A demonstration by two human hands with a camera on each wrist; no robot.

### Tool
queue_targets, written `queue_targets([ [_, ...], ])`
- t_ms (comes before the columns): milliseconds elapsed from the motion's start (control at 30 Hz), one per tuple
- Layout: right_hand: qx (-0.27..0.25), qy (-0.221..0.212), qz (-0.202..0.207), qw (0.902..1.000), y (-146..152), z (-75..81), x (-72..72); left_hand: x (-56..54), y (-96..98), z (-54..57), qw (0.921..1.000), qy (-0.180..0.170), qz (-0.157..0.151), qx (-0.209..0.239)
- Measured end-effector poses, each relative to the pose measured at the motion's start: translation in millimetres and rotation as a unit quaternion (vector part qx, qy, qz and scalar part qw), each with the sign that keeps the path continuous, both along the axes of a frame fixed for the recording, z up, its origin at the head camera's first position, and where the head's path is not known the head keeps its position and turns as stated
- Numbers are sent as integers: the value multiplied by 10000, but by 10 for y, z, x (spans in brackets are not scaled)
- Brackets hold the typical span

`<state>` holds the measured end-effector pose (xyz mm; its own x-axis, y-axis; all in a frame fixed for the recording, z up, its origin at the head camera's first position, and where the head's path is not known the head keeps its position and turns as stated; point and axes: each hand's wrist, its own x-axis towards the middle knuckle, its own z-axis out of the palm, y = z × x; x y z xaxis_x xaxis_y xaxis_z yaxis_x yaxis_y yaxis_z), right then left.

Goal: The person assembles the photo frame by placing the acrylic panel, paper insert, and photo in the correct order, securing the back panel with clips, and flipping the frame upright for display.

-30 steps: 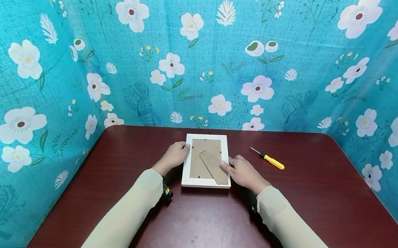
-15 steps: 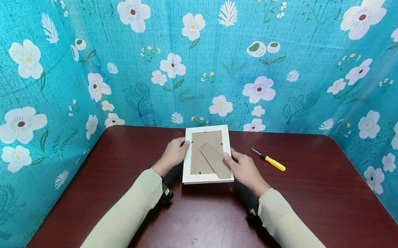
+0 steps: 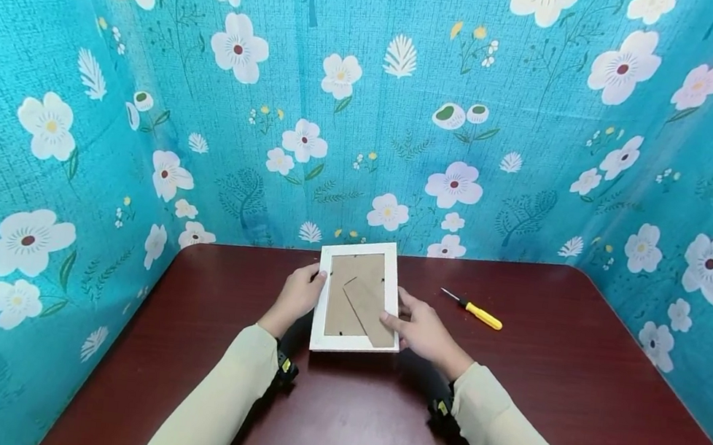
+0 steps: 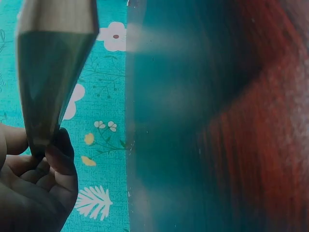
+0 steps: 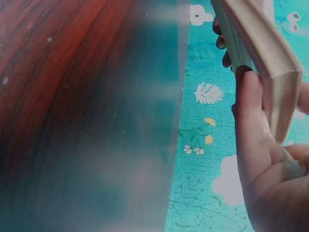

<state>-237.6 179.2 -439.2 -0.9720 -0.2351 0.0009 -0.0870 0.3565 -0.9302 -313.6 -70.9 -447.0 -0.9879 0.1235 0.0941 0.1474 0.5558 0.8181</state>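
A white-bordered picture frame [image 3: 352,303] is held back side up, with a brown backing board [image 3: 336,312] and a slanted stand flap [image 3: 368,310] facing me. My left hand [image 3: 298,295] grips its left edge, thumb on top. On the right edge, my right hand [image 3: 428,333] pinches with the thumb over the backing and fingers beneath. The left wrist view has the frame's side [image 4: 53,82] between thumb and curled fingers of that hand [image 4: 34,188]. From the right wrist, the frame's corner [image 5: 282,96] sits in the right hand's [image 5: 265,179] grip. The frame's front is hidden.
A yellow-handled screwdriver [image 3: 482,315] lies on the dark red table [image 3: 367,422], right of the frame. Blue flowered cloth [image 3: 354,127] hangs behind the table and on both sides. Dark wrist cameras [image 3: 285,370] are strapped to both wrists.
Both hands have raised the picture frame and shifted it slightly left. It tilted midway, with its right side higher. The view itself has tipped upward; the screwdriver stays on the table.
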Motion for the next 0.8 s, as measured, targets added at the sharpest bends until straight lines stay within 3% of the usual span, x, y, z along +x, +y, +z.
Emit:
queue_targets([
  [133, -238, -143, -48, 9996, -47, -24, 18, 4, -46, -13, 9997, 193, -118, -6],
  [400, -244, -144, -131, 9995, -115, 48, 60, -48, -57, 3, 9990, 422, -115, -66],
  [800, -760, -61, 257, 9968, -185, 65, 112, -51, -6, 51, 9998, 90, -164, 55],
])
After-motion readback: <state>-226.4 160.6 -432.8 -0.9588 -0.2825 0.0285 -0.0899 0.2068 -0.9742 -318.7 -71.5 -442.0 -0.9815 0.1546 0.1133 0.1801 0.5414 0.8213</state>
